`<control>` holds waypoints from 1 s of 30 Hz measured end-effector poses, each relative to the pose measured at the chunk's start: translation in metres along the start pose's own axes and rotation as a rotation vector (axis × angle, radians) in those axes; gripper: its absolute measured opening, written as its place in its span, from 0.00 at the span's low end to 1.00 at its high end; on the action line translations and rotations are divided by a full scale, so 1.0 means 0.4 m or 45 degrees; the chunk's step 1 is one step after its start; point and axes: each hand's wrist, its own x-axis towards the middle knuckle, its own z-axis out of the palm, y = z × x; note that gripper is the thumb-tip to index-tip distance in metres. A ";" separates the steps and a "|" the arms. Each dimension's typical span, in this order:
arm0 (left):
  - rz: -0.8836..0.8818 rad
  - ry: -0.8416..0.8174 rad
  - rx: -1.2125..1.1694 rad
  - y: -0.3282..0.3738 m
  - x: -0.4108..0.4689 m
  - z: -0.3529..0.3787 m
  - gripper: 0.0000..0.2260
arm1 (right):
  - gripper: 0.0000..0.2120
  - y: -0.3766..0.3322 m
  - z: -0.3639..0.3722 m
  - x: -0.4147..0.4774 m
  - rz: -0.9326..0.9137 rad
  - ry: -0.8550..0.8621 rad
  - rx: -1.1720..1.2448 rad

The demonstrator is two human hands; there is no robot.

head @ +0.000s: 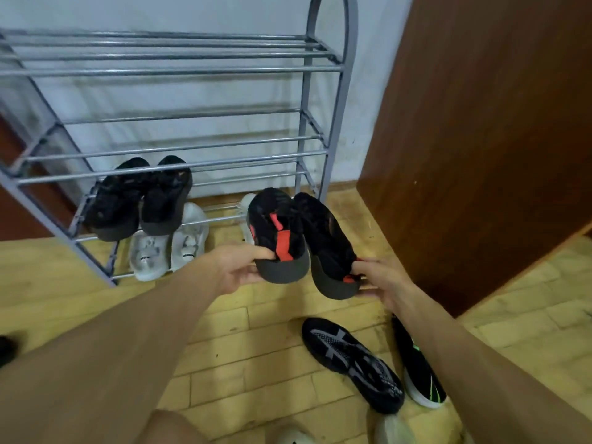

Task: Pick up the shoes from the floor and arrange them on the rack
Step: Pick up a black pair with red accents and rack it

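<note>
While both hands are loaded, the main risk is the bars: the grey metal shoe rack (333,68) has only thin rails with gaps, so a shoe set down off-square could tip or slip through. The lowest tier, at the rack's foot, already carries a white sneaker pair (169,245) at left plus one white shoe (247,219) partly hidden behind the held pair, so the free slot there looks tight. The tier above holds a black sneaker pair (141,200) at the rack's left; upper tiers are bare. On the wood floor (256,363) in front of the rack lie a black-and-grey sneaker (352,363) and a black-and-green sneaker (419,373), both still to go, easy to step on.

Left hand (243,267) has its grip closed on the heel of the left black-and-red sneaker (278,235). Right hand (381,280) pinches the heel of the right black-and-red sneaker (326,248). Both shoes hang toe-forward, touching, just in front of the rack's lower right corner. Heel-only holds could let a shoe swing.
</note>
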 end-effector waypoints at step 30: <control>0.282 0.390 0.154 0.147 0.428 -0.133 0.14 | 0.15 -0.228 0.276 0.369 -0.276 0.043 -0.091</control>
